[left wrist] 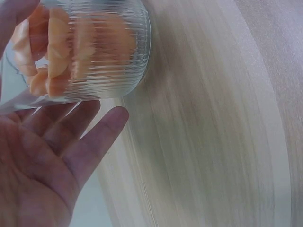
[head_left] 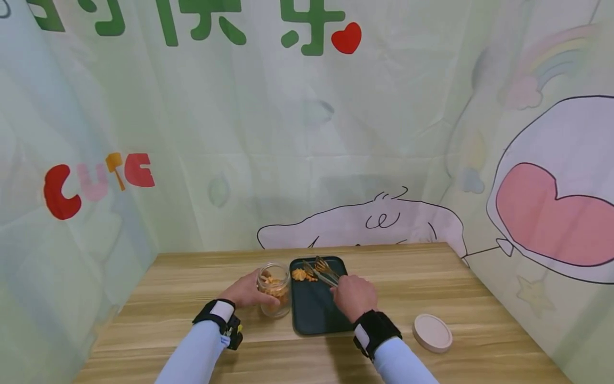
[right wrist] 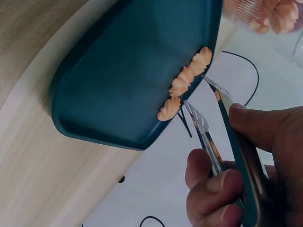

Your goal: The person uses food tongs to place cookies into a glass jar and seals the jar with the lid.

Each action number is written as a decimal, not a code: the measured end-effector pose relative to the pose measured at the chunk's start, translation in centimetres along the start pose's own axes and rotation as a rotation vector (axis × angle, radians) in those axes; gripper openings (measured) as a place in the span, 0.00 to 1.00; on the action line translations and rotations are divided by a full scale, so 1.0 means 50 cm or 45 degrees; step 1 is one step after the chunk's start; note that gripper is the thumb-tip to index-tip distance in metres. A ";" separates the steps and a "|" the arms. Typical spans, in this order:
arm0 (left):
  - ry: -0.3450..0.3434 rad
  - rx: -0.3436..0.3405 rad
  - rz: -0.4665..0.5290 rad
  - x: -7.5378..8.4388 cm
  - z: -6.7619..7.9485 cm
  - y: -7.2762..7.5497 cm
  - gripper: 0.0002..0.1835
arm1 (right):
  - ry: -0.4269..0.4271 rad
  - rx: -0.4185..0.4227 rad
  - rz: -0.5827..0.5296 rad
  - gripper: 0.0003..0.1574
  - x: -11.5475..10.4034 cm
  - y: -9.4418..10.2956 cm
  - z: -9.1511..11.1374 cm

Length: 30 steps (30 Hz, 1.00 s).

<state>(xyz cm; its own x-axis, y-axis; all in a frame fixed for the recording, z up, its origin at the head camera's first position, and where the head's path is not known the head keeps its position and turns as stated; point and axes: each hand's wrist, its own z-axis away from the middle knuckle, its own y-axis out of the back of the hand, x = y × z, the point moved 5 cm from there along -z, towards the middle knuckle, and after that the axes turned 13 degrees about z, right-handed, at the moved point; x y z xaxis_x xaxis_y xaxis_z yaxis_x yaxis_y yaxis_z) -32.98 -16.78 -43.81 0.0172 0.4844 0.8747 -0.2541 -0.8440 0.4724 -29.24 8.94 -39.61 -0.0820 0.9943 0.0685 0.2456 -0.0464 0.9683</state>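
Observation:
My left hand (head_left: 243,291) grips a clear glass jar (head_left: 283,300) on the wooden table, its thumb across the near side. Orange-brown swirled cookies (left wrist: 83,45) fill part of the ribbed jar in the left wrist view; the jar's mouth has no lid on it. A pair of metal tongs (head_left: 327,273) is held in my right hand (head_left: 356,298), thumb on one arm and fingers curled on the other. The tongs' tips stand apart over the far edge of a dark tray (head_left: 314,312), close to a short row of cookies (right wrist: 182,82). No cookie shows between the tips.
To the right of my right hand, a round pale lid (head_left: 433,333) lies on the wooden table (head_left: 201,277). The tray stands directly right of the jar. A printed cloth backdrop (head_left: 288,133) rises behind the table and along both sides.

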 end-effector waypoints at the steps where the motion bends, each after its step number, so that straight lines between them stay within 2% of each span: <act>1: 0.001 0.001 -0.002 0.000 0.000 -0.001 0.43 | 0.002 -0.005 0.001 0.22 0.001 -0.004 0.000; 6: 0.000 0.000 -0.011 0.005 0.001 -0.002 0.43 | -0.003 -0.029 0.002 0.21 0.011 -0.013 0.003; 11: 0.003 -0.004 -0.013 0.008 0.003 -0.001 0.43 | -0.007 -0.052 0.002 0.22 0.018 0.003 0.014; 16: 0.017 0.004 0.003 0.008 0.004 0.000 0.42 | 0.014 0.003 0.023 0.24 0.020 0.014 0.026; 23: 0.025 -0.002 0.005 0.000 -0.001 -0.001 0.43 | 0.020 0.076 0.109 0.26 0.012 0.002 0.042; 30: 0.020 -0.007 0.018 -0.004 -0.005 -0.003 0.42 | 0.012 0.138 0.080 0.23 0.005 0.001 0.050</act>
<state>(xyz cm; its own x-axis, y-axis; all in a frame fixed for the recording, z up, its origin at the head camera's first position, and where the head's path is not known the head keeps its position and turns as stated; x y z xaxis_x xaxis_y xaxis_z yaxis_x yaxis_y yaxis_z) -33.18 -16.70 -44.08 -0.0015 0.4761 0.8794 -0.2598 -0.8494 0.4594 -26.82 9.44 -40.17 -0.0719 0.9888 0.1307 0.3535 -0.0973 0.9304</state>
